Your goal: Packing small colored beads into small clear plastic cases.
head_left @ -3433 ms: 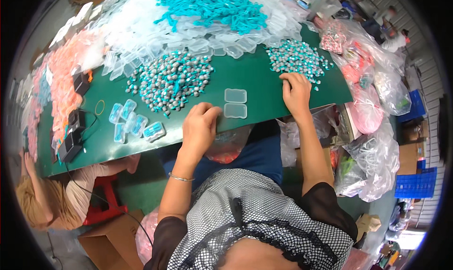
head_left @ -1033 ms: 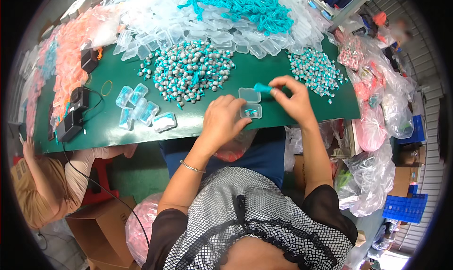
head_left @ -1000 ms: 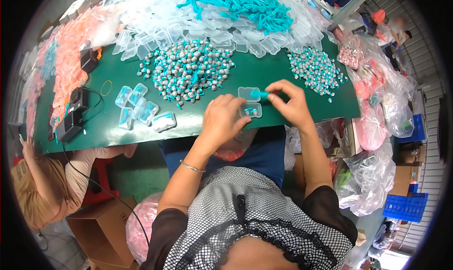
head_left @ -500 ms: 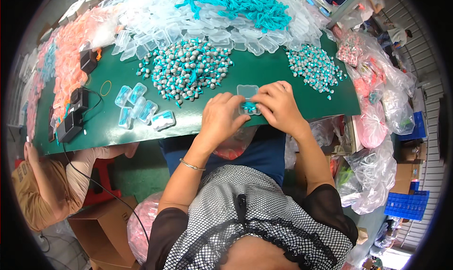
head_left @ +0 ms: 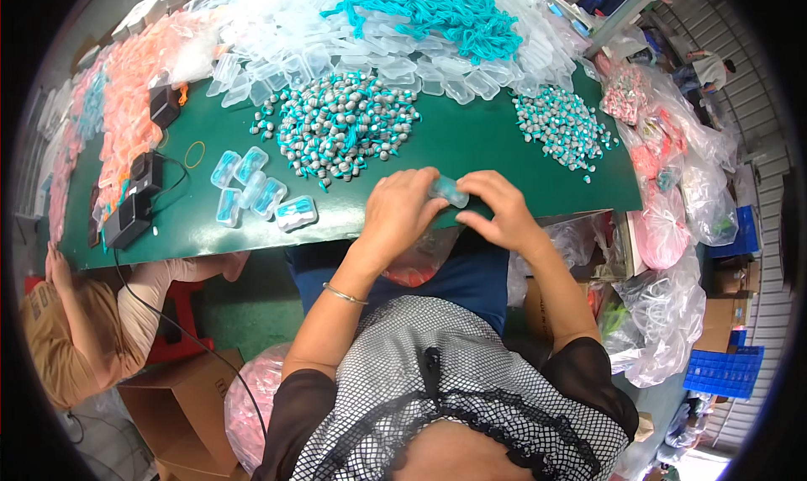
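Green tabletop (head_left: 466, 140) is bounded by a curved near edge, crossed by both forearms in front of the lap. At far L, a co-worker (head_left: 88, 330) is seated by the table's corner. Next, orange pcs (head_left: 130, 111) are heaped, w/ black devices (head_left: 145, 171) set alongside. Small filled cases (head_left: 269, 197) are grouped further R, green surface being shown between them and the L hand (head_left: 395, 210). Behind, grey-and-teal pcs (head_left: 345, 128) are piled, standing between the hand and the clear-case heap (head_left: 303, 65), which is topped w/ teal cords (head_left: 429, 10). Approx. mid-table, near the edge, a clear case (head_left: 450, 192) w/ teal contents is grasped at its L end by the L fingers. R hand (head_left: 503, 216) is placed at its R end, thumb and fingers parted; whether it's gripped there can't be told. Moving room is left up to a smaller pile (head_left: 559, 124). Far R, the edge is hemmed in by plastic bags (head_left: 660, 229), w/ a blue crate (head_left: 723, 372) and ribbed wall (head_left: 740, 86) beyond.
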Motion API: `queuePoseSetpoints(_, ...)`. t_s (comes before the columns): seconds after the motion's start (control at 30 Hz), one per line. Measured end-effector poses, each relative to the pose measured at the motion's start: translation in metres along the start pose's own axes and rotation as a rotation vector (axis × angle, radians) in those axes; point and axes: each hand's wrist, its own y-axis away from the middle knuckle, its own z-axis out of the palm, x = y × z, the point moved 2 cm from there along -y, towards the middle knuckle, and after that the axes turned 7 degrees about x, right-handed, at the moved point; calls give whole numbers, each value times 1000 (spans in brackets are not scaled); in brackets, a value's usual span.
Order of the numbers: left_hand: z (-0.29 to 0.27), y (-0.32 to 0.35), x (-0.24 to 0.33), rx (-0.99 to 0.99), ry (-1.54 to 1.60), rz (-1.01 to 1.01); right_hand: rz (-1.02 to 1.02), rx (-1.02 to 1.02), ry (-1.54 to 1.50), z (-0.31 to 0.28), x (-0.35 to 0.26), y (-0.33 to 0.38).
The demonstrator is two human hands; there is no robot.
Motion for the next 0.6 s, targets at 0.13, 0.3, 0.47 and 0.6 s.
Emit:
queuePoseSetpoints(0.13, 2, -3, 5, 21, -65, 34, -14, 101, 55, 14, -1, 1)
queuePoseSetpoints(0.3, 0, 5, -1, 82, -18, 100, 180, 149, -183, 21, 1, -1)
queuePoseSetpoints(0.47, -23, 18, 2, 66, 5, 53, 175, -9, -373, 20, 5, -23)
queuePoseSetpoints(0.6, -71, 26, -2, 319, -235, 54, -22, 298, 185, 9, 48, -72)
